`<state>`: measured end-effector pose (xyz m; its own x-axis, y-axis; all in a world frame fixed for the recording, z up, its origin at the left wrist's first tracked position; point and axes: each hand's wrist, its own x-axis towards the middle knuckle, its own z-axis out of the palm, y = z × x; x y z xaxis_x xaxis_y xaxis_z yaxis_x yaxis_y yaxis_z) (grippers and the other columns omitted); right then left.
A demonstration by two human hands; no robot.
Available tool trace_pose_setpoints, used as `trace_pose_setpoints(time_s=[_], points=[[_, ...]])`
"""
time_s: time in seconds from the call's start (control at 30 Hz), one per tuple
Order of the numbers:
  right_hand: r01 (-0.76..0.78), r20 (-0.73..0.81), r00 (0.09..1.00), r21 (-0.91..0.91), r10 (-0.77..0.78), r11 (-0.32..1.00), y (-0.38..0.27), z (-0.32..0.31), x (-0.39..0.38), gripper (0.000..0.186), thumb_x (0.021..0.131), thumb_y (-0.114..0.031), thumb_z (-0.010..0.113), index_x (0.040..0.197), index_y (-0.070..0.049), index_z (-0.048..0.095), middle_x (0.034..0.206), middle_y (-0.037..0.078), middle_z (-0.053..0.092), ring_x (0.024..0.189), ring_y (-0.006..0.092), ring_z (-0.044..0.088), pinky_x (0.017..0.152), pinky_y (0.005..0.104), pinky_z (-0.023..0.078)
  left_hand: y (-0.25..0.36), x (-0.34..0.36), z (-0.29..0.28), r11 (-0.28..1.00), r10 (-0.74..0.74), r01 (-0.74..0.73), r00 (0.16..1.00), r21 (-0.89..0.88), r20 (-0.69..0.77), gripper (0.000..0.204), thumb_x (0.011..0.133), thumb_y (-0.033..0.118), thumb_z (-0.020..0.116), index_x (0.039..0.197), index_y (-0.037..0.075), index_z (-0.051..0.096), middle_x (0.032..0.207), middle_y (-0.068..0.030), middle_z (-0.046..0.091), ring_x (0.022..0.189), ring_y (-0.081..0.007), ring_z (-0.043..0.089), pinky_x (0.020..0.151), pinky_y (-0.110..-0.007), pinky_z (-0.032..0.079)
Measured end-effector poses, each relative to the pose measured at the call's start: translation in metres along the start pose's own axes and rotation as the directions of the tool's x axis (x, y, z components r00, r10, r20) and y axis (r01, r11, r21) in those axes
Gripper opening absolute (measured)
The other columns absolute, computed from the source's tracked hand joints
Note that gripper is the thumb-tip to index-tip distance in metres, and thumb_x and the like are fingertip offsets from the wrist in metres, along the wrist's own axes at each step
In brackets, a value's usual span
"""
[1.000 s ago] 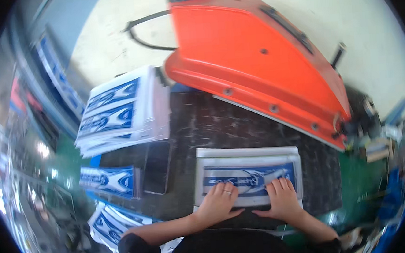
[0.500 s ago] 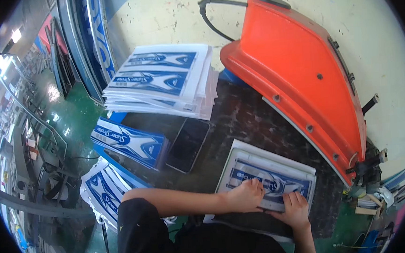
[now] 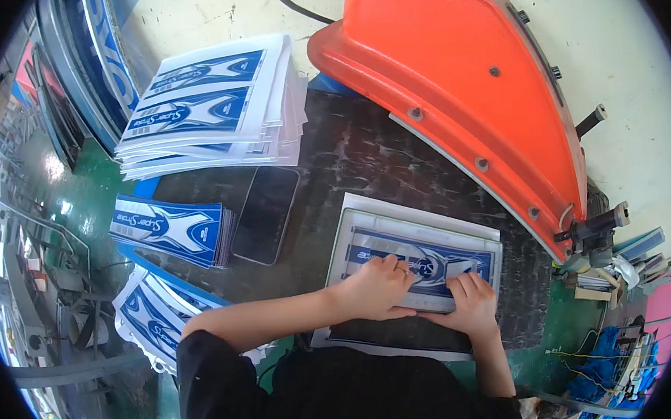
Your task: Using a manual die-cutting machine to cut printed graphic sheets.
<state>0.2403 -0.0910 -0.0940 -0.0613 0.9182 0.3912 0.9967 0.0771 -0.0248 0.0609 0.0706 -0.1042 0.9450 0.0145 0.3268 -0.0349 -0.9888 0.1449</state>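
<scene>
A white printed sheet [image 3: 374,202] lies on the dark table, with a clear plate-like cutting die [image 3: 344,248] over it. Through the die's middle shows a blue and silver printed label [image 3: 385,248]. My left hand [image 3: 376,286] has its fingers curled over the near side of the die, thumb toward me. Beside it, my right hand [image 3: 473,301] grips the same near side with bent fingers, fingertips on the label. Part of the die's near edge is hidden under both hands.
A large red press arm [image 3: 450,69] stands behind and to the right. At the left are a stack of printed sheets [image 3: 266,113], a pile of cut blue labels [image 3: 169,229], a dark phone [image 3: 266,214] and trimmed sheet scraps [image 3: 144,308]. The table [image 3: 347,146] is black and scuffed.
The whole view has shifted, so the things on the table appear farther up and left. Both hands keep their hold on the die's near side, with little change in finger position.
</scene>
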Motion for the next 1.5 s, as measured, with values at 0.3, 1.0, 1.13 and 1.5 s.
trace_pose_setpoints(time_s=[0.3,1.0,1.13,1.5], points=[[-0.255,-0.280,0.879,0.406,0.385,0.878,0.026,-0.016,-0.022,0.026,0.083,-0.026,0.064,0.077,-0.002,0.061,0.069,0.010,0.056,0.065,0.0265,0.056,0.058,0.0355,0.044,-0.034,-0.015,-0.035,0.985,-0.062,0.017,0.963,-0.173,-0.261,0.022,0.082,0.026,0.068,0.083,0.005,0.060,0.082,-0.0054,0.061,0.079,-0.0206,0.060,0.064,-0.034,0.053],[-0.420,-0.205,0.871,0.160,0.446,0.894,0.064,0.008,-0.036,0.033,0.090,-0.014,0.063,0.121,-0.002,0.057,0.119,0.015,0.059,0.114,0.0257,0.056,0.101,0.0341,0.041,-0.060,-0.007,0.008,0.889,-0.458,0.420,0.831,-0.185,-0.317,0.039,0.073,0.032,0.069,0.103,0.006,0.065,0.104,-0.0181,0.061,0.102,-0.0392,0.057,0.090,-0.046,0.045],[-0.263,-0.247,0.900,0.348,0.359,0.900,0.053,0.016,-0.027,0.035,0.084,-0.010,0.066,0.118,-0.003,0.060,0.122,0.012,0.061,0.119,0.0262,0.055,0.102,0.0343,0.040,-0.090,-0.017,0.031,0.673,-0.594,0.253,0.746,-0.695,-0.303,0.028,0.084,0.023,0.064,0.108,0.009,0.068,0.100,-0.0147,0.069,0.095,-0.0290,0.065,0.083,-0.036,0.049],[-0.349,0.067,0.927,-0.198,0.368,0.916,0.030,-0.013,0.019,0.037,0.078,-0.029,0.070,0.106,-0.006,0.061,0.100,0.014,0.061,0.100,0.0335,0.059,0.085,0.0409,0.049,-0.085,-0.010,0.023,0.495,-0.665,0.139,0.696,-0.858,-0.271,0.022,0.096,0.013,0.049,0.100,0.001,0.067,0.095,-0.0075,0.070,0.090,-0.0143,0.062,0.083,-0.028,0.047]])
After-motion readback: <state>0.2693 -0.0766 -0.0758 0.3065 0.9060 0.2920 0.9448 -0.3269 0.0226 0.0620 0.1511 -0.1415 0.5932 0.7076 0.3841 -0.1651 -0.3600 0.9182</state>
